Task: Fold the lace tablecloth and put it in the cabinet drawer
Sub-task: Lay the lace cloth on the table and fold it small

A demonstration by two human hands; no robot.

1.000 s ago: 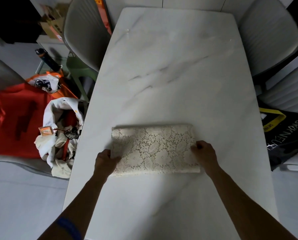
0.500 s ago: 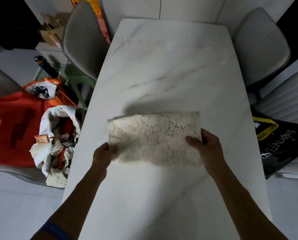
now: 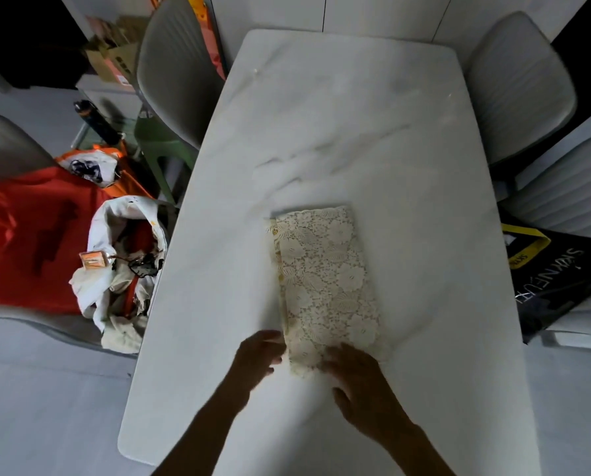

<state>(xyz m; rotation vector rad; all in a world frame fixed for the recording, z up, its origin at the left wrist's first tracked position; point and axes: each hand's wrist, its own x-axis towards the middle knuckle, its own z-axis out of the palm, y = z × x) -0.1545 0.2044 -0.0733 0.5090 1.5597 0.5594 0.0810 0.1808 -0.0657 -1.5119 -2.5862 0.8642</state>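
Left hand (image 3: 258, 353) loosely curled at the lace tablecloth (image 3: 325, 280) near-left corner; right hand (image 3: 359, 383) flat, open, pressing its six o'clock edge. Cloth lies folded mid-table (image 3: 355, 115). Both hands blurred; left grip unclear.

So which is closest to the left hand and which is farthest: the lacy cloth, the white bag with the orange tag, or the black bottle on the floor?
From the left hand, in the head view:
1. Lace tablecloth: right beside it, touching the fingertips, on the marble table.
2. White bag: off the table's left edge, on the floor.
3. Black bottle: far back on the left, near the grey chair.
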